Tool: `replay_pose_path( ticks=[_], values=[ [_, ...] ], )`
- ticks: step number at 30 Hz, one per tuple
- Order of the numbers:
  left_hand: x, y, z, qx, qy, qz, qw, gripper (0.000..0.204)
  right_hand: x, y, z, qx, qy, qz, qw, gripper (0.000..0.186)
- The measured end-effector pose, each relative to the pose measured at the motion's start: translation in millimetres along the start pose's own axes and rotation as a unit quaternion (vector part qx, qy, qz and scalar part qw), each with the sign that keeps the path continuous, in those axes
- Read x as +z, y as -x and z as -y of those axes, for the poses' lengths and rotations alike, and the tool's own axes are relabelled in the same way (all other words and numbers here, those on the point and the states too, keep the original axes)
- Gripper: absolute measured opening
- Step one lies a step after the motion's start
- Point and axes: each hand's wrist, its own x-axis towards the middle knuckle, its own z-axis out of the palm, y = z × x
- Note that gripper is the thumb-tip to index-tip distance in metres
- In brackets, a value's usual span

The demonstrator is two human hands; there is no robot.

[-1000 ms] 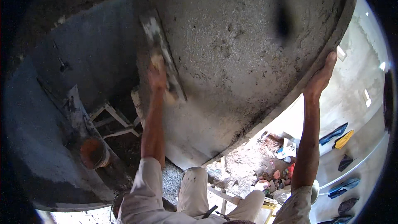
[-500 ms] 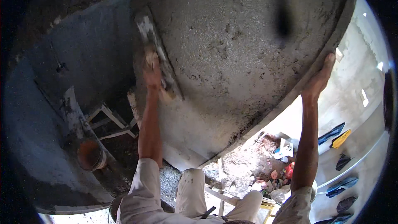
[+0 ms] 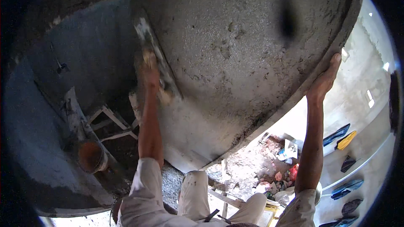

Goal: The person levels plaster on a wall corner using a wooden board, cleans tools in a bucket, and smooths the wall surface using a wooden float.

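Observation:
My left hand is closed round the handle of a long plastering float, whose narrow blade lies along the wet grey plaster wall, near its left side. The float is tilted, its upper end leaning left. At the right, my right hand is wrapped over the long strip that runs along the wall's edge. Part of its fingers is hidden behind that edge. The plaster is rough and pitted in the middle and smoother low down by the float.
A bucket stands at lower left, near a wooden frame and a leaning board. Rubble and litter cover the ground below right. Clothes hang on the pale wall at the right. Timber lies by my knees.
My left hand and the float have shifted slightly left across the plaster. My right hand keeps its place on the edge strip.

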Motion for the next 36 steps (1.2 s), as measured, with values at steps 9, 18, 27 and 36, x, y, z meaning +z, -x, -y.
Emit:
replay_pose_path(
  ticks=[9,18,27,36],
  values=[
    [-31,-109,36,0.189,-0.05,-0.039,0.98,0.073,10,6,-3,0.038,-0.1,-0.001,0.994,0.066],
    [20,17,-17,0.242,0.185,-0.05,0.951,0.077,-9,-4,-8,-0.007,-0.016,-0.001,1.0,0.072],
    [-11,-70,-29,0.101,0.051,-0.09,0.99,0.063,4,2,1,0.019,-0.059,-0.001,0.998,0.071],
    [-4,-27,-60,0.168,0.064,-0.099,0.979,0.061,-5,-3,-5,0.006,-0.039,0.014,0.999,0.069]
  ],
)
